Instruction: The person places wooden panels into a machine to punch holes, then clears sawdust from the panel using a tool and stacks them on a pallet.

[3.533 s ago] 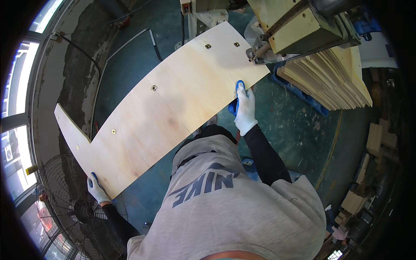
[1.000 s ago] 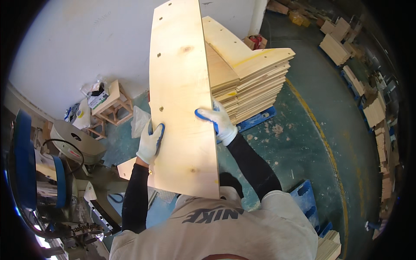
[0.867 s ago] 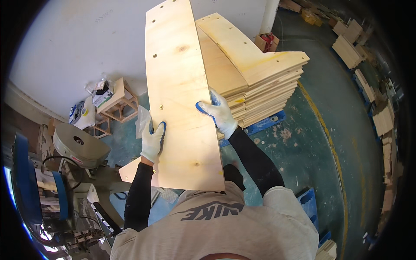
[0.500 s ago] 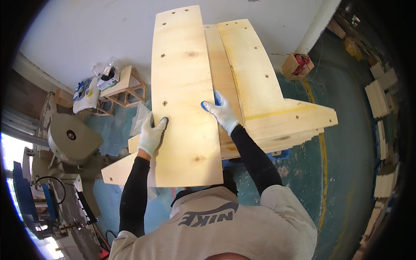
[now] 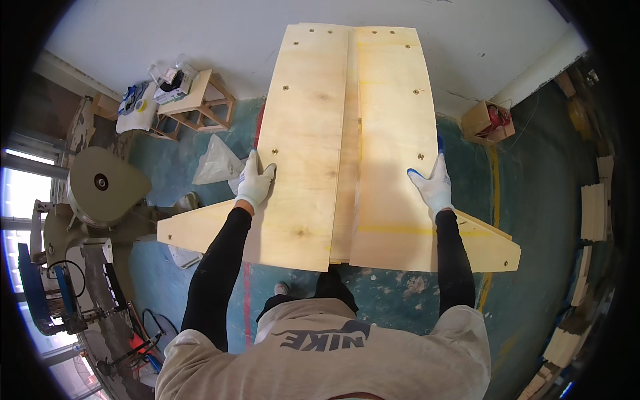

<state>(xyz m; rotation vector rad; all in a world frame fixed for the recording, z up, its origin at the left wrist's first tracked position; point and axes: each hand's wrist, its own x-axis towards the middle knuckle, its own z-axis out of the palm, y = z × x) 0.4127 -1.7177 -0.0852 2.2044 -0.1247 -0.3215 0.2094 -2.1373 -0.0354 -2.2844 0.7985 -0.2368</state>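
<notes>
Two pale plywood panels lie side by side, a left panel [image 5: 307, 147] and a right panel [image 5: 387, 133], each with a curved outer edge, a pointed wing at its near outer corner and several small metal inserts. In the narrow gap between them another plywood board [image 5: 344, 200] shows underneath. My left hand [image 5: 255, 183], in a white glove with blue, grips the left panel's outer edge, thumb on top. On the right panel's outer edge, my gloved right hand [image 5: 435, 187] has its thumb on the face and its fingers over the side, partly hidden.
A beige machine with a round cover [image 5: 103, 183] stands at left. Behind it are a small wooden stool [image 5: 197, 100] holding packages and a plastic bag [image 5: 217, 161] on the floor. A wooden box [image 5: 483, 123] sits by the wall; stacked boards [image 5: 593, 213] line the far right.
The left panel, tilted and raised before, now lies level beside the right one. My right hand has moved from the left panel's inner edge to the right panel's outer edge.
</notes>
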